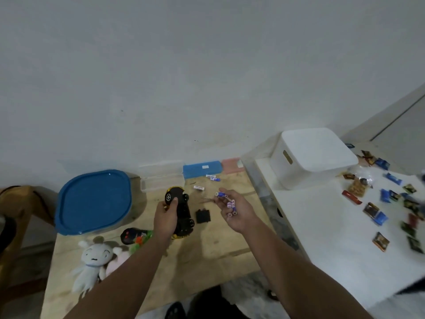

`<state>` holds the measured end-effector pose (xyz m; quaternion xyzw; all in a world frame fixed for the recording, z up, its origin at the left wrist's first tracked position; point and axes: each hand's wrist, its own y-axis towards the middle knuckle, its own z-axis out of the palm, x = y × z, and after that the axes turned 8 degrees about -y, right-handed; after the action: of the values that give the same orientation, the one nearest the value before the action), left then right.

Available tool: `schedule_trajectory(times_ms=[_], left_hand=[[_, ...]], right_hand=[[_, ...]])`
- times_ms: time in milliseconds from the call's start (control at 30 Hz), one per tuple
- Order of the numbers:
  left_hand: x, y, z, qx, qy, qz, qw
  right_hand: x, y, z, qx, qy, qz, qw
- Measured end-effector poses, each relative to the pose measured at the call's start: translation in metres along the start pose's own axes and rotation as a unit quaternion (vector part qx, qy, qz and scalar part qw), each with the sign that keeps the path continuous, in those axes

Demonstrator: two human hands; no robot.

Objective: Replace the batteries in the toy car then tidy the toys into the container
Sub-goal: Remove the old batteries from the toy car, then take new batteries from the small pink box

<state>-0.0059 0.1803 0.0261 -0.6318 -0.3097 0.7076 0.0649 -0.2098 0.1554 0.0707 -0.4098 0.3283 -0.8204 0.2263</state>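
Note:
A black and yellow toy car lies belly-up on the wooden table, and my left hand grips it near a wheel. My right hand, palm up to the car's right, holds several small blue and white batteries. The black battery cover rests on the table between my hands. More batteries and a white one lie farther back. A clear container with a blue lid stands at the left.
A white plush toy, a pink plush and a black remote lie at the front left. Clear, blue and pink boxes line the wall. A white bin and scattered snack packets occupy the white table at right.

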Motion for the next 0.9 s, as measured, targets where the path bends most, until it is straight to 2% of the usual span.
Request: schedule_trajectory(times_ms=[133,333,600,733,900], left_hand=[[0.027,0.034,0.011,-0.026,0.048,-0.048,0.997],[0.057,0.072,0.027,-0.058,0.122,-0.077,0.988],[0.064,0.085,0.027,-0.090,0.146,-0.071,0.983],[0.063,0.083,0.025,-0.098,0.233,-0.029,0.967],[0.062,0.076,0.029,-0.121,0.286,-0.036,0.950]], right_hand=[[0.015,0.023,-0.021,0.004,0.009,0.039,0.999],[0.028,0.066,-0.041,-0.026,-0.041,0.094,0.994],[0.045,0.108,-0.049,-0.004,-0.067,0.152,0.986],[0.056,0.113,-0.043,-0.013,-0.100,0.156,0.983],[0.062,0.124,-0.046,-0.043,-0.182,0.133,0.973]])
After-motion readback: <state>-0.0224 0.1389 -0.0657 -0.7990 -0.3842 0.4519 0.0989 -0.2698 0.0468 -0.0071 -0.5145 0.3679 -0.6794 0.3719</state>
